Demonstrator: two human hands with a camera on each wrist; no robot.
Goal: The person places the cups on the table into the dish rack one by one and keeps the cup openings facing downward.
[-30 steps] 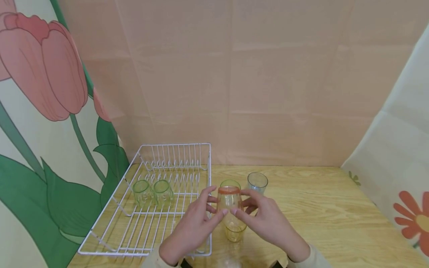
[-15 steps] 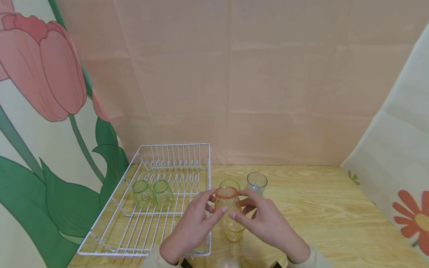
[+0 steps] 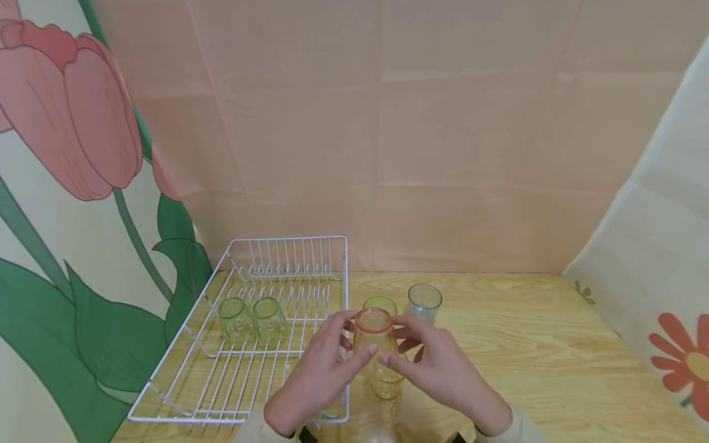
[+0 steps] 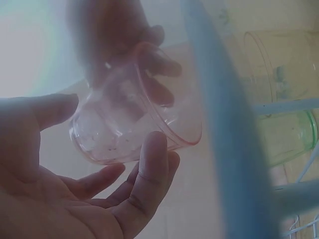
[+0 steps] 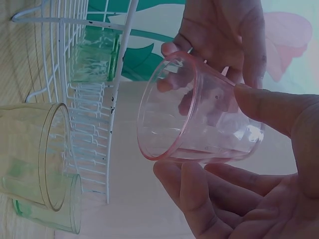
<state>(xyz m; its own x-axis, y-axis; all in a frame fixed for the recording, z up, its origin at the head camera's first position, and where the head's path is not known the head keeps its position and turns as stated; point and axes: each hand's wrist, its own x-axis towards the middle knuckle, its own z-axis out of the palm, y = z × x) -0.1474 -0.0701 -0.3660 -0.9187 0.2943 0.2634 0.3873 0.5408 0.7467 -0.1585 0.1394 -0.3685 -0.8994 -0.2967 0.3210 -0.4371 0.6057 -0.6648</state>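
A clear pink glass (image 3: 373,334) hangs above the table, mouth facing down and its base ring tipped toward the head camera. My left hand (image 3: 320,364) holds its left side between thumb and fingers. From the other side my right hand (image 3: 443,362) grips it too, the two thumbs close together on the near face. In the right wrist view the pink rim (image 5: 144,124) points toward the table side. Below the hands stands a yellow glass (image 3: 387,387), partly covered by the pink one. A green glass (image 3: 380,302) shows just behind, mostly hidden.
Left of the hands, a white wire dish rack (image 3: 226,352) holds two green glasses, one at its left (image 3: 235,320) and another beside it (image 3: 269,320). A blue-grey glass (image 3: 425,301) stands at the back right on the wooden table (image 3: 532,344). A pink cloth backdrop (image 3: 443,154) hangs behind.
The pink glass has tilted, so its upper ring, first seen almost edge-on, now shows as a rounder oval. It has shifted slightly left. Both hands keep nearly the same place.
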